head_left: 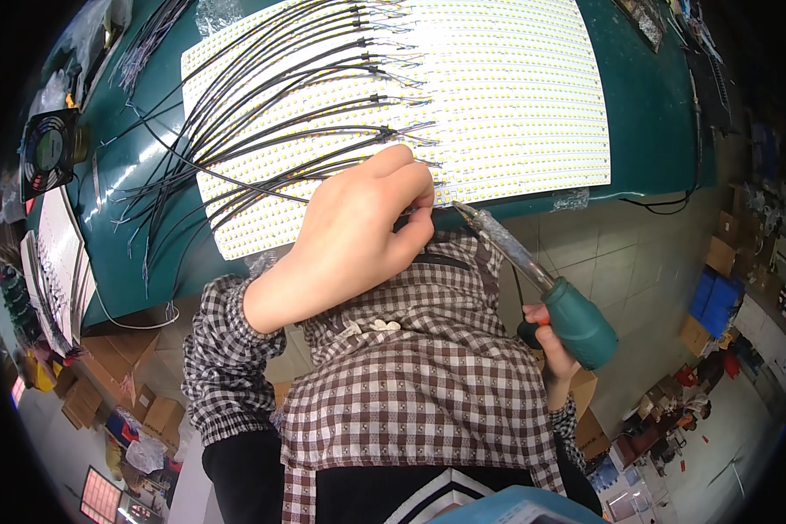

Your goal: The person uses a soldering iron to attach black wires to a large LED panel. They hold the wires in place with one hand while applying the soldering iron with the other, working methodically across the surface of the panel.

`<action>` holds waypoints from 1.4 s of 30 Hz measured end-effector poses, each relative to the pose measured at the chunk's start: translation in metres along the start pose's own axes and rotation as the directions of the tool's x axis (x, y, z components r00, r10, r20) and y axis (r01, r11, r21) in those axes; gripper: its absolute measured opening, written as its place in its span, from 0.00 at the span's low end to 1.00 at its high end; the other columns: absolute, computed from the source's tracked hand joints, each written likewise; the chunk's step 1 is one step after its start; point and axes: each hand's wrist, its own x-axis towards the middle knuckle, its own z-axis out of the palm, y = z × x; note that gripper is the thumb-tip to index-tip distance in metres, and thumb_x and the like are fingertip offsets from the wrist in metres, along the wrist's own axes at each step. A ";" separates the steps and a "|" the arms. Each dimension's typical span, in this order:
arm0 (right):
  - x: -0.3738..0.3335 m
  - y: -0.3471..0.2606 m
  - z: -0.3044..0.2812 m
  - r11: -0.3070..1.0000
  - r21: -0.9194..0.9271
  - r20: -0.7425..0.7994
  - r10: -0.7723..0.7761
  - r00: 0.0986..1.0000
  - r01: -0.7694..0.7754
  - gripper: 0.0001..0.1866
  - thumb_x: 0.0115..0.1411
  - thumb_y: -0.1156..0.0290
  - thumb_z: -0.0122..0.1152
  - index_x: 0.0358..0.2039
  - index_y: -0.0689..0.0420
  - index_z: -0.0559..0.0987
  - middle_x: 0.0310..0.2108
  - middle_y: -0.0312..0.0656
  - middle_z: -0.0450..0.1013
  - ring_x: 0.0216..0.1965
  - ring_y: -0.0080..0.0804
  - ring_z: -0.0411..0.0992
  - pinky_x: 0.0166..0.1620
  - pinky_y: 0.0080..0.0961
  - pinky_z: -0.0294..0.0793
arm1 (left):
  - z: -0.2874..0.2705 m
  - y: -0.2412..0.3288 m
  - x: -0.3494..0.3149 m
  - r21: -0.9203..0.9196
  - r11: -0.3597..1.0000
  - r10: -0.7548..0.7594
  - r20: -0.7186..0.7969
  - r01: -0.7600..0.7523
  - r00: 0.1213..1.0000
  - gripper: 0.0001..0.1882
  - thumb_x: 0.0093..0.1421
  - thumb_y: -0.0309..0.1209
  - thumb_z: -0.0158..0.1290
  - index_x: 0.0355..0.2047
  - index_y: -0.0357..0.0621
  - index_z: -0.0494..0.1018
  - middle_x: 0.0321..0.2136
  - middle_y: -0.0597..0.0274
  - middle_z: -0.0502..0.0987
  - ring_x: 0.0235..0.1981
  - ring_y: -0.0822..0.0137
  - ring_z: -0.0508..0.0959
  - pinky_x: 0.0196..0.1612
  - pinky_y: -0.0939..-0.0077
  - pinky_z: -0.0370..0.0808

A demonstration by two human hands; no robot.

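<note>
A white LED board (524,105), covered in rows of small yellow chips, lies in front of me. Over its near edge my left hand (358,218) is closed in a pinch; a black cable (262,186) runs in under it, and its end is hidden by the fingers. My right hand (555,349) is wrapped round the green handle of a soldering iron (581,323). The iron slants up and left, its tip close to the board's near edge, just right of my left fingertips. Several black cables (314,135) with thin coloured wire ends lie in a row across the board.
A green tabletop (655,113) carries the board. At the left stand a small black fan (51,150) and a stack of white panels (61,253). Loose wires (148,44) lie at the far left. Cardboard boxes (157,419) are on the floor.
</note>
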 end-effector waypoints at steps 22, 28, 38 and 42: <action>0.000 0.004 0.000 1.000 0.002 0.015 -0.024 1.000 0.024 0.18 0.53 0.70 0.80 0.40 0.67 0.85 0.34 0.44 0.81 0.36 0.31 0.82 0.42 0.30 0.85 | 0.001 0.001 -0.001 0.033 0.999 0.007 -0.003 -0.006 1.000 0.05 0.53 0.21 0.59 0.30 0.41 0.75 0.28 0.59 0.74 0.28 0.60 0.78 0.28 0.69 0.72; 0.000 0.003 -0.001 0.998 0.019 -0.011 -0.056 0.998 0.056 0.16 0.55 0.67 0.78 0.37 0.66 0.85 0.33 0.44 0.80 0.36 0.35 0.81 0.42 0.37 0.88 | 0.003 0.000 -0.002 0.017 1.000 0.010 -0.002 -0.010 1.000 0.05 0.54 0.24 0.59 0.30 0.42 0.74 0.29 0.58 0.73 0.29 0.54 0.78 0.30 0.62 0.73; 0.003 0.000 0.000 0.985 0.164 -0.030 -0.058 0.998 0.062 0.24 0.65 0.60 0.66 0.49 0.71 0.77 0.34 0.48 0.77 0.35 0.38 0.78 0.44 0.43 0.85 | 0.000 0.001 -0.003 0.007 1.000 0.002 -0.001 -0.002 1.000 0.05 0.55 0.25 0.58 0.30 0.43 0.73 0.29 0.56 0.73 0.30 0.51 0.78 0.31 0.58 0.74; 0.015 0.006 -0.021 0.907 0.421 -0.028 0.001 1.000 0.011 0.27 0.68 0.56 0.61 0.54 0.70 0.73 0.34 0.46 0.75 0.33 0.36 0.77 0.43 0.42 0.85 | 0.001 0.005 -0.008 0.035 0.999 0.008 -0.017 -0.007 1.000 0.04 0.57 0.26 0.58 0.31 0.43 0.73 0.31 0.54 0.74 0.31 0.48 0.78 0.32 0.56 0.75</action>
